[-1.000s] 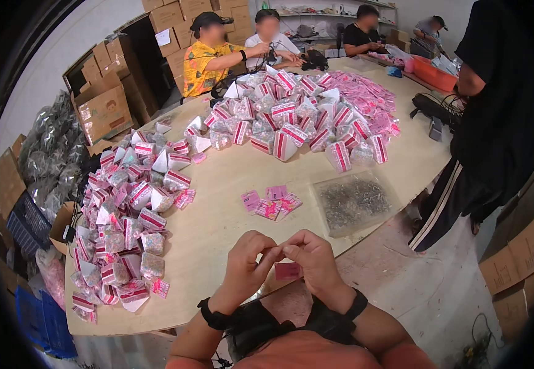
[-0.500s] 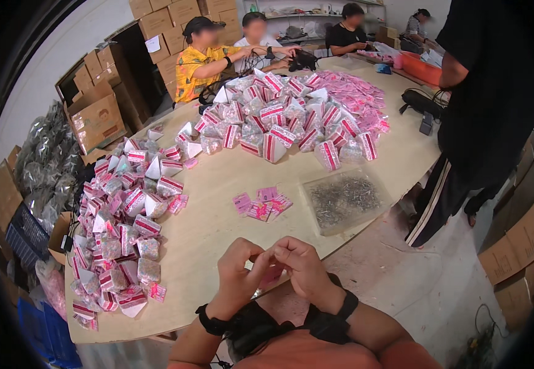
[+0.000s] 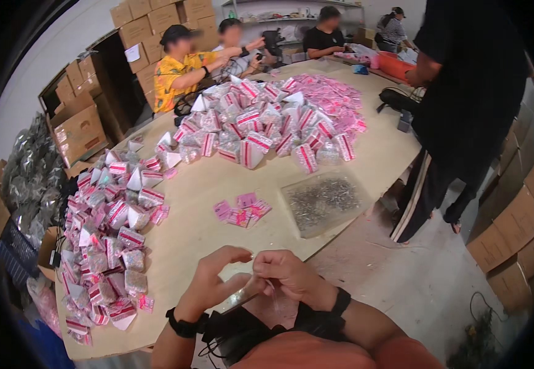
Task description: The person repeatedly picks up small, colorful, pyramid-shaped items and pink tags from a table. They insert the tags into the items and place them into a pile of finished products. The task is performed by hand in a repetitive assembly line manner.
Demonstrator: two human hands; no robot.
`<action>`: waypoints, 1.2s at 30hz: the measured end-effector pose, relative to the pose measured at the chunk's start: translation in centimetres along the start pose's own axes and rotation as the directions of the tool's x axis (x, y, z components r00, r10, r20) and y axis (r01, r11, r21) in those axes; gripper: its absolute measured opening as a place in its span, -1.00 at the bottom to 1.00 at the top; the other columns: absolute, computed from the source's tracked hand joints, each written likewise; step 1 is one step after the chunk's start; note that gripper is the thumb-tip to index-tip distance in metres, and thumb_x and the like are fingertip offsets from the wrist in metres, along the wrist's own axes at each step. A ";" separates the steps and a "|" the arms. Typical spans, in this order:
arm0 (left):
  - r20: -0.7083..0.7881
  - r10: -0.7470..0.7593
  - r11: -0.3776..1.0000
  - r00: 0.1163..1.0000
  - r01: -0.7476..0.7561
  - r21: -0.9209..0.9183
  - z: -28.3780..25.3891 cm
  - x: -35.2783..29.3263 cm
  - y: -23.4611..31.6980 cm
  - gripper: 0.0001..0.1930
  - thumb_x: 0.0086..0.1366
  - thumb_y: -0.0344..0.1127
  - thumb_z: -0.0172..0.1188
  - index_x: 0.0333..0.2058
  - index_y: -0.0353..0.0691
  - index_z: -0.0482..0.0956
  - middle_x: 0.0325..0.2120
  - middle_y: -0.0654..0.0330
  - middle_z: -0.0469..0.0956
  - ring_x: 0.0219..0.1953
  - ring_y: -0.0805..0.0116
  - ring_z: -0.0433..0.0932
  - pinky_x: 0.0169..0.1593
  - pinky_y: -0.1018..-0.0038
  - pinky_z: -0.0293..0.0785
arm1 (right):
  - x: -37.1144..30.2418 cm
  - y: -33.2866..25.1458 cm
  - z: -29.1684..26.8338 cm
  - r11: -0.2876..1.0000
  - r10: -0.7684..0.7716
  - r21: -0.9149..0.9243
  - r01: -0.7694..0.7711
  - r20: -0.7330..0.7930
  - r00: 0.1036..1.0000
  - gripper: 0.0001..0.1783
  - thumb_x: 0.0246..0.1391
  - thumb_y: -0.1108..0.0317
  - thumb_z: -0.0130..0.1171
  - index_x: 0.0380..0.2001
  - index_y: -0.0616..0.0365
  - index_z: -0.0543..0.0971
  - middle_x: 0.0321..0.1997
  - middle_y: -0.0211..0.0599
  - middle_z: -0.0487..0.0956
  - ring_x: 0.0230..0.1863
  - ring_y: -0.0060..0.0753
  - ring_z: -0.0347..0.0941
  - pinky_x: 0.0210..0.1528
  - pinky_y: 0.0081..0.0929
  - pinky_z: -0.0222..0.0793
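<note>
My left hand [image 3: 214,280] is above the table's near edge, its index finger and thumb spread apart. Close beside it, my right hand [image 3: 291,277] is closed in a pinch, thumb against curled fingers. A thin clear plastic piece [image 3: 275,301], maybe a small bag, hangs under the right fingertips; its full shape is unclear. Just beyond the hands lie several small pink printed cards [image 3: 242,211], loosely overlapping. To their right stands a shallow clear tray [image 3: 288,206] filled with small metal pieces too fine to name.
Clear packets with pink-and-white labels are heaped on the left [image 3: 116,246] and across the table's far side [image 3: 248,126]. Pink cards [image 3: 328,98] lie behind them. A person in black [image 3: 463,92] stands right; others sit beyond the table. Cardboard boxes [image 3: 506,221] stack at right.
My left index finger and thumb have opened and moved away from the right fingertips. The view has shifted, so the table sits further left. Across the table, a person's arm has risen.
</note>
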State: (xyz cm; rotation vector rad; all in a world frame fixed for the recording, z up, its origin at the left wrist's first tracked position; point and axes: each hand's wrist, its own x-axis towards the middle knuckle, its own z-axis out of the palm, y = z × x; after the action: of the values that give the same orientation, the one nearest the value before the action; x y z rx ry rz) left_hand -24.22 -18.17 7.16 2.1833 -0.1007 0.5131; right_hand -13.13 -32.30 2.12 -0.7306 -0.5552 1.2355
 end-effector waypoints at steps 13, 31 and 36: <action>-0.195 -0.124 0.980 0.973 0.150 0.127 1.7 -0.7 -0.4 -0.96 0.04 -0.53 0.12 -0.51 -0.32 0.44 -0.69 0.19 0.39 -0.66 0.48 0.36 -0.58 0.59 0.26 | 0.7 0.3 1.9 0.949 -0.209 -0.263 0.173 -0.118 0.971 -0.80 -0.04 0.49 0.06 -0.28 0.23 0.36 -0.45 -0.47 0.39 -0.43 -0.75 0.31 -0.46 -0.76 0.24; -0.087 -0.485 0.742 0.870 0.357 -0.567 3.1 -1.2 -2.7 -0.85 0.17 -0.41 -0.05 -0.58 -0.24 0.34 -0.70 0.39 0.28 -0.63 0.67 0.20 -0.55 0.69 0.12 | 0.6 1.0 1.9 -0.076 -0.604 -0.969 0.234 0.231 0.763 -0.87 -0.09 0.45 0.11 -0.39 0.21 0.47 -0.45 -0.17 0.50 -0.43 -0.13 0.46 -0.43 -0.44 0.38; -0.060 -0.484 0.774 0.873 0.395 -0.495 2.9 -0.7 -2.8 -0.86 0.18 -0.40 -0.05 -0.56 -0.25 0.38 -0.70 0.40 0.29 -0.62 0.68 0.21 -0.55 0.70 0.13 | 1.3 1.6 0.9 0.163 -0.681 -0.937 0.308 0.119 0.723 -0.87 -0.08 0.48 0.09 -0.39 0.24 0.49 -0.47 -0.17 0.51 -0.45 -0.24 0.47 -0.44 -0.47 0.37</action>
State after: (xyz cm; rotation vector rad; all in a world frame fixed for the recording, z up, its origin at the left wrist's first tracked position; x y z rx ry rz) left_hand -23.23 -18.77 3.16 1.5947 0.3558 0.3669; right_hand -14.53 -30.62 1.52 -1.5313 -1.1362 -0.0415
